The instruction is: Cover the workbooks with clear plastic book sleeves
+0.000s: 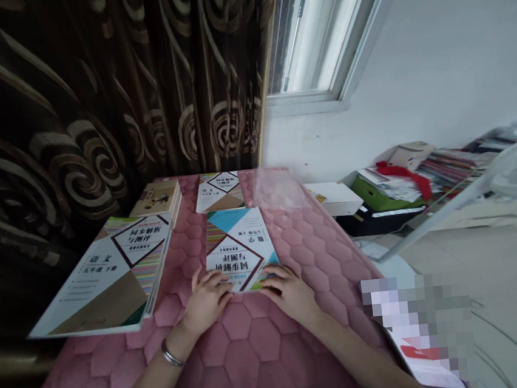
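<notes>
A workbook (238, 241) with a white, blue and brown cover lies on the pink padded tabletop (255, 347), its printed title upside down from where I look. My left hand (208, 301) has its bent fingers on the near left corner of this book. At the near right corner, my right hand (291, 291) grips the book in the same way, fingers curled over the cover. The undersides of both hands are hidden. A silver bracelet (171, 355) circles my left wrist.
On the left stands a stack of larger workbooks (111, 275), with a tan book pile (156, 199) behind it. Another workbook (219, 191) lies at the back. Clear plastic (280, 189) covers the far right corner. A white box (334, 196) and a paper-filled bin (380, 200) stand beyond the table.
</notes>
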`<state>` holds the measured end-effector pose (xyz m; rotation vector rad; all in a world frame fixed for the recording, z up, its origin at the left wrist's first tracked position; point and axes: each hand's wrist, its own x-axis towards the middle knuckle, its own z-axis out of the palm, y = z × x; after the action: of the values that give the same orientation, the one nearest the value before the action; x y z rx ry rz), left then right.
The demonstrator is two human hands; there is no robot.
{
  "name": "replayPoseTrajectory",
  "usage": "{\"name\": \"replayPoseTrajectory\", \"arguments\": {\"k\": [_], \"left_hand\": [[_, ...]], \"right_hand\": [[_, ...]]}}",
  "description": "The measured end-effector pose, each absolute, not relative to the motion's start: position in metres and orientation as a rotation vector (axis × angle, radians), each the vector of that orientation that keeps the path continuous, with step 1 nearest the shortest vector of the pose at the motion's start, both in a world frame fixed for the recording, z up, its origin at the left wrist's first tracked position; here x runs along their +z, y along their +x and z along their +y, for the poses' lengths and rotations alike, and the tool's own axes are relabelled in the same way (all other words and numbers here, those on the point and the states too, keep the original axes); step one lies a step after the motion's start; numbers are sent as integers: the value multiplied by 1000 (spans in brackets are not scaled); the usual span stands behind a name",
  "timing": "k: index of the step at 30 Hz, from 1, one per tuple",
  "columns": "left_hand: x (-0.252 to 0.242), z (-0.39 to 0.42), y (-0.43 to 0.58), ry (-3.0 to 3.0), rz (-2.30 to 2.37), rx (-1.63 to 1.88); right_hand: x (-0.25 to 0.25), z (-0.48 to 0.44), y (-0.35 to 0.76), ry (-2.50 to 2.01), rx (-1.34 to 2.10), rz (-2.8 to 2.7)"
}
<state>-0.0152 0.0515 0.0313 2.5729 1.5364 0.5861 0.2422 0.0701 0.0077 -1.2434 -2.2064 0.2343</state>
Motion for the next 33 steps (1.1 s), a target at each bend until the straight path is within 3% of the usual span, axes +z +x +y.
{"name": "replayPoseTrajectory", "arguments": {"k": [33], "left_hand": [[26, 44, -64, 2268, 1749, 700]], "right_hand": [[1, 63, 296, -1516, 207, -2199]]}}
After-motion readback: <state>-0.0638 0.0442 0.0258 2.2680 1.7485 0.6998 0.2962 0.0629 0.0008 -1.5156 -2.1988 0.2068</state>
